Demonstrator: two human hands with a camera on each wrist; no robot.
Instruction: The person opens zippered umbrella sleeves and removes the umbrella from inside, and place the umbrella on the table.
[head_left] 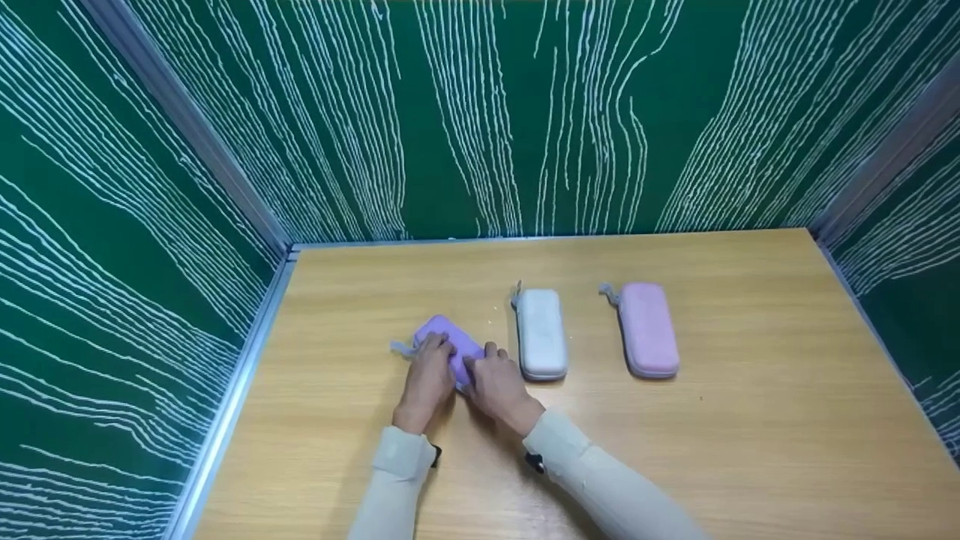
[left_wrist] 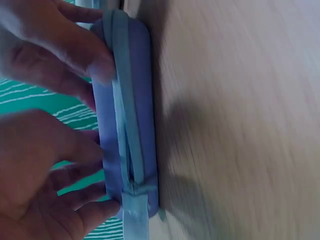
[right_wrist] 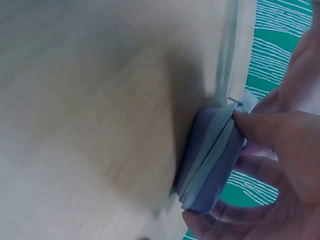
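A purple zipped case (head_left: 469, 346) lies slantwise on the table between both hands. My left hand (head_left: 429, 375) grips its left end, near the grey pull tab (left_wrist: 135, 215), with thumb and fingers on opposite sides. At the other end, my right hand (head_left: 499, 386) holds the case with its thumb on the near side and fingers round the far side. Along the case runs a grey zip (left_wrist: 129, 110), and a narrow slit shows between its edges beside the slider in the left wrist view. Some fingertips are hidden behind the case.
Right of the hands lies a white zipped case (head_left: 543, 334), and farther right a pink one (head_left: 650, 330). The wooden table (head_left: 750, 450) is bounded by green panels (head_left: 465, 150) with white wavy lines and metal frame edges at the back and sides.
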